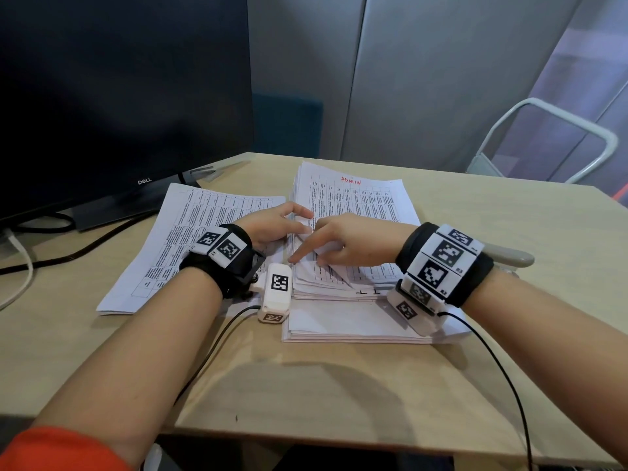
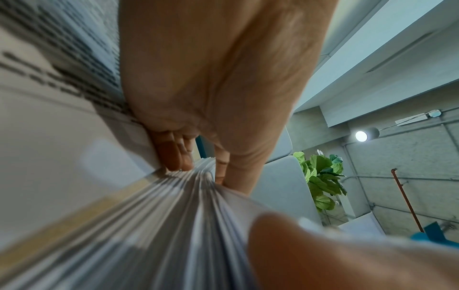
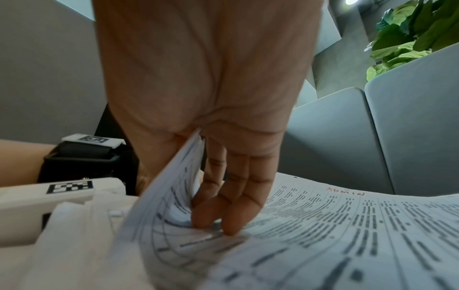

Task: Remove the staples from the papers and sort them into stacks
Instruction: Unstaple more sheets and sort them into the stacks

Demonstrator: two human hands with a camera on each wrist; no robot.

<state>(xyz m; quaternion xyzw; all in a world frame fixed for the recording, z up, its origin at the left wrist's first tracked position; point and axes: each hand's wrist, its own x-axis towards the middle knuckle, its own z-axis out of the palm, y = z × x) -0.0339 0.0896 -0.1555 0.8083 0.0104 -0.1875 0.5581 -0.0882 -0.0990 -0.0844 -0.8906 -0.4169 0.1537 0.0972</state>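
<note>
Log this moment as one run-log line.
left hand: steadies ADMIN stack edge | right hand: lifts top sheet corner | staple: not visible

staple: hidden under hands (image 1: 306, 239) | left-wrist paper edges (image 2: 149, 225): blurred
</note>
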